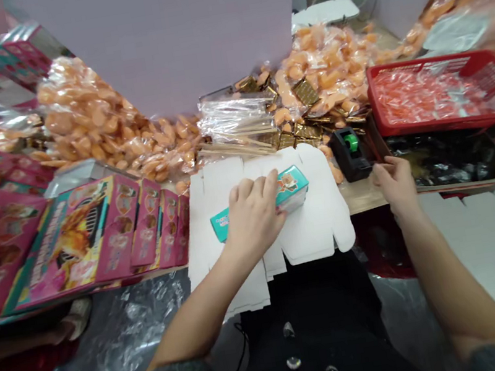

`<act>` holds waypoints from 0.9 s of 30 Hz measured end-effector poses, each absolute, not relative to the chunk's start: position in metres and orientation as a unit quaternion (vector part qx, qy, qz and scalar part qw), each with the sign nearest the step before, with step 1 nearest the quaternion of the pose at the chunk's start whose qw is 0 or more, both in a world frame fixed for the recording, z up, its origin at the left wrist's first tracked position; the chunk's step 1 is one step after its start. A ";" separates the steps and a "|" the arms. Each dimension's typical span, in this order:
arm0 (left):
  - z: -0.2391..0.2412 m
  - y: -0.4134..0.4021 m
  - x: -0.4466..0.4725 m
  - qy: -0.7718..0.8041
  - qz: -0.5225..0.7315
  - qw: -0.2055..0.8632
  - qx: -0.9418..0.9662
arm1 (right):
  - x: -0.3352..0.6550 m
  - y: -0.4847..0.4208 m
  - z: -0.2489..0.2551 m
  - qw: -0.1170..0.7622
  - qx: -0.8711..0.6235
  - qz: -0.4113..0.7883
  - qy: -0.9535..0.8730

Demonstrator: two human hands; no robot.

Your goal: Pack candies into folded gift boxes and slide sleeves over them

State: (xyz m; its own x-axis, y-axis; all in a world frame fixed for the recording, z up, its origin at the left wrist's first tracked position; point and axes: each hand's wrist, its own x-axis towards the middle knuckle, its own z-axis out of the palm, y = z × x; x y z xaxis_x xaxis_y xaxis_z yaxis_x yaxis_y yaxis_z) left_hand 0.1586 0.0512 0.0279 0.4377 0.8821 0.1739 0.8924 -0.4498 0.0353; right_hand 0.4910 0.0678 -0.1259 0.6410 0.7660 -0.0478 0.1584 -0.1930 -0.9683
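Observation:
My left hand (254, 212) lies across a slim teal carton (292, 183) with a small printed picture, fingers wrapped over its middle and hiding that part. The carton rests on flat white unfolded cardboard blanks (311, 232) in front of me. To the right, my right hand (396, 182) is closed with thumb and fingers together, just beside the black tape dispenser (349, 153) with its green roll of tape (351, 142). Whatever those fingers pinch, if anything, is too small to make out.
Pink printed boxes (114, 232) stand in rows at left. Behind lie bagged orange pieces (89, 110), wooden sticks (237, 149), clear-wrapped sticks (236, 115) and gold packets (305, 93). At right are a red basket (449, 123) and a box of black packets (450, 159).

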 end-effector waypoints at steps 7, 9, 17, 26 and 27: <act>0.028 0.045 0.107 -0.524 -0.007 0.021 -0.852 | 0.513 0.125 -0.106 0.467 -0.718 0.434 -0.279; 0.022 0.046 0.106 -0.524 -0.009 0.047 -0.851 | 0.511 0.117 -0.105 0.492 -0.706 0.433 -0.270; 0.018 0.050 0.103 -0.508 -0.094 0.016 -0.856 | 0.470 0.068 -0.146 0.573 -0.728 0.279 -0.252; -0.004 0.019 0.063 -0.418 -0.277 0.079 -0.861 | 0.395 -0.005 -0.074 0.484 -0.652 0.333 -0.480; -0.008 0.017 0.063 -0.418 -0.292 0.094 -0.855 | 0.375 -0.006 -0.060 0.464 -0.613 0.373 -0.519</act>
